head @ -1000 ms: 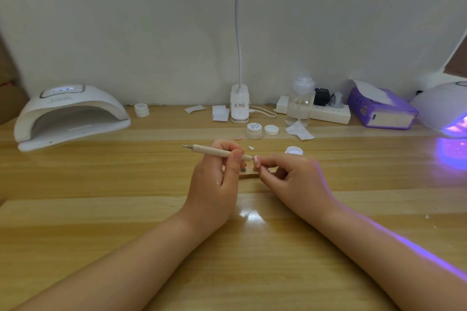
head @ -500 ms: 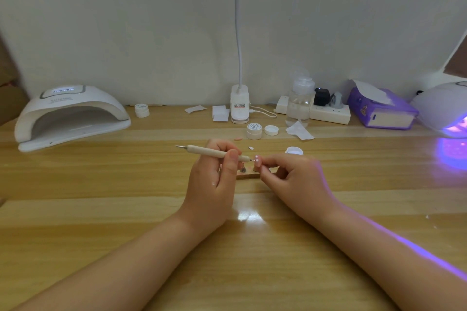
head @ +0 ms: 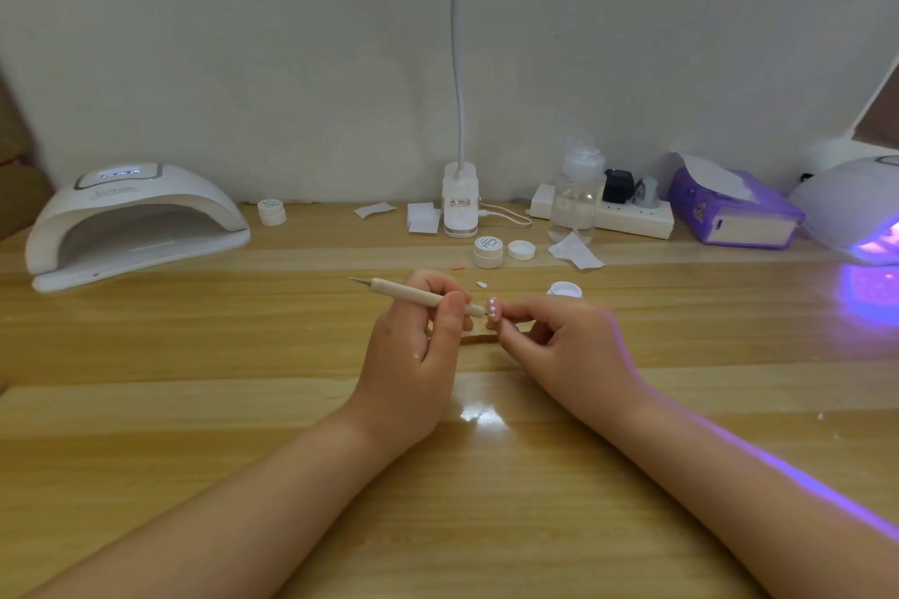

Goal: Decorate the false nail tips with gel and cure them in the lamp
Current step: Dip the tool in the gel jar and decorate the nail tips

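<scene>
Wooden table [head: 194, 428] fills the frame. White nail lamp [head: 131, 224] at 9 o'clock, unlit inside; second nail lamp [head: 856, 209] at 3 o'clock glowing purple onto the wood. Desk lamp [head: 459, 204] at 12, with power strip [head: 632, 219], clear bottle [head: 576, 199] and purple box [head: 729, 214] along the back toward 1–2 o'clock. Closed gel pot [head: 488, 251] and loose lid [head: 521, 250] just past centre; open pot [head: 564, 290] at 1 o'clock of the hands.

Left hand [head: 413, 355], centre: fingers curled around a dotting pen [head: 413, 293], shaft pointing to 10 o'clock, working tip at the nail. Right hand [head: 574, 350]: fingertips pinched together on a false nail tip [head: 492, 308], pink with small white dots, held just above the table, dead centre. Spare tip [head: 481, 284] lies loose at 12 of the hands.

Risks, as I judge: uncured gel smears if the pinching fingers slide onto the wet face; pen pressed too hard flattens dots or flicks the tip out of the pinch; a shaky hand merges neighbouring dots; purple spill light could part-cure gel in the open pot.
</scene>
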`<state>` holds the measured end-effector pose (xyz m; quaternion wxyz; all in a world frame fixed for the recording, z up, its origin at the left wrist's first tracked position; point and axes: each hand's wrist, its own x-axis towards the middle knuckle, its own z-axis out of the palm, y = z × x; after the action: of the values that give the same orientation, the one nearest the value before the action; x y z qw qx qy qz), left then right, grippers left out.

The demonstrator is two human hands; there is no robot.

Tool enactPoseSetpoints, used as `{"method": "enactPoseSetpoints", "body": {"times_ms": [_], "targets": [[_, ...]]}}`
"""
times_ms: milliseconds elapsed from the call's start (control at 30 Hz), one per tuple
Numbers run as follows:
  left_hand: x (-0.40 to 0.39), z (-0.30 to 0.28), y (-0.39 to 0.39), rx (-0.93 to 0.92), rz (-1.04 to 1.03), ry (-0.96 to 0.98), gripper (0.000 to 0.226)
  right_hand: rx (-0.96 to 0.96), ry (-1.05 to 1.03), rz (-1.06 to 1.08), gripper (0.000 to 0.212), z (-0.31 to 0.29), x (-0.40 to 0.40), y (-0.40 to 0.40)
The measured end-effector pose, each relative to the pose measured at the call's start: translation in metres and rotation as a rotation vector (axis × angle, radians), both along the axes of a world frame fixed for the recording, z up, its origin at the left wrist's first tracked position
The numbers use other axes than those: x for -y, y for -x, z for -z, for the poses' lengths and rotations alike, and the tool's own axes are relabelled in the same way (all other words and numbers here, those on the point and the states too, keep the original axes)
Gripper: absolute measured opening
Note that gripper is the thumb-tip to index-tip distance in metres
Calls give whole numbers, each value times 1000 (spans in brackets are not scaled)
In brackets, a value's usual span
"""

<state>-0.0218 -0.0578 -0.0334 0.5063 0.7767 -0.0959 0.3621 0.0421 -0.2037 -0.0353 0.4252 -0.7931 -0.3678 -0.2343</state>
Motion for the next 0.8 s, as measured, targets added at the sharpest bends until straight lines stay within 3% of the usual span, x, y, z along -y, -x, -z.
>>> {"method": "enactPoseSetpoints", "body": {"times_ms": [800], "targets": [[1,-1,1,-8,-10,5,11,23,-3,8,11,-1,-1,1]]}}
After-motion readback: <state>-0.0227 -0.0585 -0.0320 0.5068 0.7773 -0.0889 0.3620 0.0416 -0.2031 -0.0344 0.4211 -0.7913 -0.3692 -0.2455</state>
